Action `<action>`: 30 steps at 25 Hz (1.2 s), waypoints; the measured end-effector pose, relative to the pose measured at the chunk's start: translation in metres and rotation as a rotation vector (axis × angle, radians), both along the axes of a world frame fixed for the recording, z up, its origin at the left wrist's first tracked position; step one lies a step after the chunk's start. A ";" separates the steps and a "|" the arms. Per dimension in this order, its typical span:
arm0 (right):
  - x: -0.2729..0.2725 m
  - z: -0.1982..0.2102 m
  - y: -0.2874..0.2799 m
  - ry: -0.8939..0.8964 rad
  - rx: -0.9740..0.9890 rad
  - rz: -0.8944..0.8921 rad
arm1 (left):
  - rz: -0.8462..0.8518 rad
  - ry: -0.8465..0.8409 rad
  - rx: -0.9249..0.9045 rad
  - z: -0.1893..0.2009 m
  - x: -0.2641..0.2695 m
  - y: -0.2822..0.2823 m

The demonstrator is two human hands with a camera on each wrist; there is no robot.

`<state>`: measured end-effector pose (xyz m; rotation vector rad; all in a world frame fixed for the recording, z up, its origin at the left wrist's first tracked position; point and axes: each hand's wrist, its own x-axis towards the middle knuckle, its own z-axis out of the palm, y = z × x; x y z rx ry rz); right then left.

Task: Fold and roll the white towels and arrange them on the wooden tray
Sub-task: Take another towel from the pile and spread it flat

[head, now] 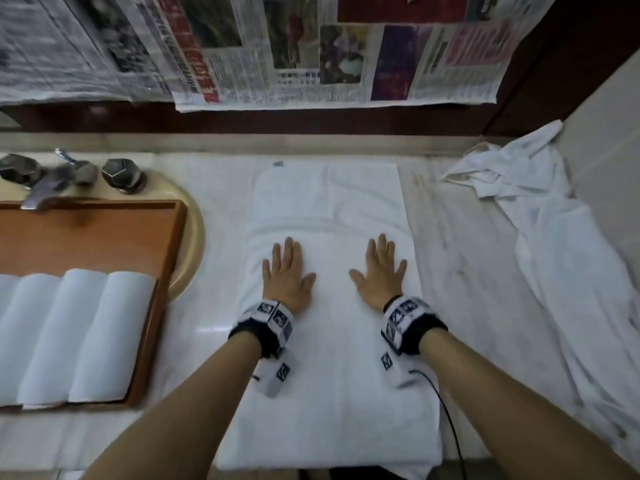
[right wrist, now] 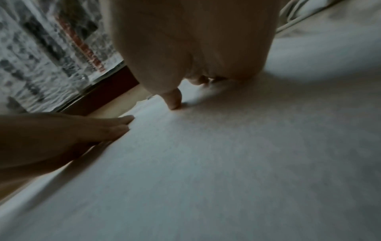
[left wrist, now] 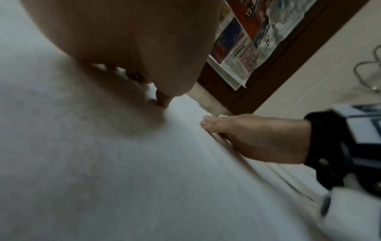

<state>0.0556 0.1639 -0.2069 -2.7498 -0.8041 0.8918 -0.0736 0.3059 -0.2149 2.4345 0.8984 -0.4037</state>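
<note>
Folded white towel (head: 329,216) lying flat at the centre of the desk (head: 460,258), its long axis running from 12 to 6 o'clock and its near end reaching the desk's front edge. Left hand (head: 287,275) and right hand (head: 381,275) rest palm-down on the towel's middle, side by side and apart; the fingers (head: 289,249) of both are straight and slightly spread, pressing the cloth and holding nothing. In the left wrist view the left hand (left wrist: 128,48) meets the towel (left wrist: 103,163) with the right hand (left wrist: 257,138) at 3 o'clock; in the right wrist view the right hand (right wrist: 195,45) presses the towel (right wrist: 226,163) with the left hand (right wrist: 62,135) at 9 o'clock. Wooden tray (head: 104,233) at 9 o'clock of the towel, carrying rolled towels (head: 79,334) laid side by side in its near half. The tray sits over a cream basin (head: 194,237) with a tap (head: 52,181) at 10 o'clock. Loose white cloth (head: 540,220) lies crumpled at 3 o'clock. Newspaper sheets (head: 277,46) hang on the wall at 12 o'clock.
</note>
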 end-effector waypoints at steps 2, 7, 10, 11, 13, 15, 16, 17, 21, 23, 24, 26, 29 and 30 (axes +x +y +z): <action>0.008 0.010 0.011 0.014 0.020 -0.037 | 0.027 0.030 -0.021 0.010 0.015 0.009; -0.063 0.006 -0.026 0.038 0.009 0.270 | -0.129 0.023 -0.064 0.019 -0.026 -0.043; -0.039 0.003 -0.076 0.002 -0.079 0.018 | 0.076 0.120 0.018 0.009 -0.076 -0.013; -0.032 0.007 -0.086 -0.027 -0.133 -0.080 | 0.195 0.155 0.033 0.012 -0.084 -0.003; -0.057 0.016 -0.086 -0.070 -0.128 -0.018 | 0.163 0.140 0.028 0.023 -0.087 -0.019; -0.112 0.016 -0.074 -0.034 0.011 0.242 | -0.109 0.044 -0.053 0.025 -0.087 -0.074; -0.134 0.012 -0.075 0.002 0.039 0.341 | -0.189 0.023 -0.098 0.022 -0.095 -0.093; -0.143 0.008 -0.082 0.006 0.022 0.387 | -0.214 0.025 -0.081 0.016 -0.106 -0.097; -0.113 0.003 -0.128 -0.062 -0.151 -0.003 | 0.151 0.138 0.035 0.005 -0.158 -0.037; -0.129 0.006 -0.130 -0.106 -0.094 -0.008 | 0.150 0.071 0.040 0.011 -0.162 -0.046; -0.149 0.004 -0.121 -0.158 0.002 0.105 | 0.061 -0.023 0.034 0.014 -0.155 -0.066; -0.184 -0.003 -0.105 -0.168 0.114 0.312 | -0.101 -0.161 -0.072 0.015 -0.145 -0.118; -0.197 -0.016 -0.106 -0.219 0.135 0.330 | -0.182 -0.154 0.036 -0.003 -0.150 -0.151; -0.195 -0.017 -0.112 -0.236 0.138 0.304 | -0.191 -0.136 0.108 -0.010 -0.154 -0.151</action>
